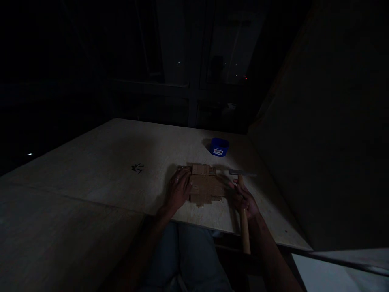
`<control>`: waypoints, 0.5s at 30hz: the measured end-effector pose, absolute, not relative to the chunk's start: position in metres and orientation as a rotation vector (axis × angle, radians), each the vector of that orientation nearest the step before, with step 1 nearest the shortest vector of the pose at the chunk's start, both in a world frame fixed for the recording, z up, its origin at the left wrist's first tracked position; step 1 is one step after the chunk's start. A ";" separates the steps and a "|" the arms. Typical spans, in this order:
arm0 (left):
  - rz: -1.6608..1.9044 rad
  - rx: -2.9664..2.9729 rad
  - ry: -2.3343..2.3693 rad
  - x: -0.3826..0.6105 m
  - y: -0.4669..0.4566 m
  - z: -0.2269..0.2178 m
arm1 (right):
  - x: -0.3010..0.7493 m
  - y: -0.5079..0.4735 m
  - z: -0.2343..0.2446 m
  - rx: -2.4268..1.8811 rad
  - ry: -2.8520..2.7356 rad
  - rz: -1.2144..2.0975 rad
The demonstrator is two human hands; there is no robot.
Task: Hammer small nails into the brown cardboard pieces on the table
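Observation:
A brown corrugated cardboard piece with layered, uneven edges lies flat on the table in front of me. My left hand is at its left side, fingers bent over the edge and pressing it down; a ring shows on one finger. In my right hand is a hammer, gripped around the wooden handle below the head. The metal hammer head is to the right of the cardboard, apart from it. Dim light hides the fingertips' detail.
A blue plastic tub with a white label stands behind the cardboard. Several dark nails lie loose to the left on the pale table. A tall dark panel rises along the right side; dark windows are beyond the far edge.

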State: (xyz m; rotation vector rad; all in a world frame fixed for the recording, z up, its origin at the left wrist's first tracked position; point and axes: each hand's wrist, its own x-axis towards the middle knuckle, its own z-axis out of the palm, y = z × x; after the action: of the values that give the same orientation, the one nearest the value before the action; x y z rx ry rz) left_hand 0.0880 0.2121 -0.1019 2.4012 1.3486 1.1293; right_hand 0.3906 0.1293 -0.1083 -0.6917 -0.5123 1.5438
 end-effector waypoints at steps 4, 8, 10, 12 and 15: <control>1.227 2.283 1.667 0.035 0.246 -0.107 | 0.397 0.127 -0.109 -0.620 -0.433 1.565; 1.133 2.127 2.093 -0.034 0.277 -0.117 | 0.401 0.126 -0.112 -0.452 -0.320 1.659; 0.996 2.094 2.212 -0.065 0.288 -0.121 | 0.403 0.126 -0.115 -0.360 -0.315 1.695; 0.874 2.096 2.259 -0.089 0.297 -0.124 | 0.406 0.127 -0.118 -0.300 -0.309 1.712; 0.801 2.206 2.183 -0.111 0.311 -0.127 | 0.409 0.126 -0.121 -0.284 -0.273 1.714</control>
State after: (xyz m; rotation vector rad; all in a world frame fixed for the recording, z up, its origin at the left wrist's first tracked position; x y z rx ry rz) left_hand -0.1112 0.3114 -0.1271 2.2062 2.1833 0.8006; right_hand 0.4089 0.1260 -0.1213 -0.2839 -0.2727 1.7145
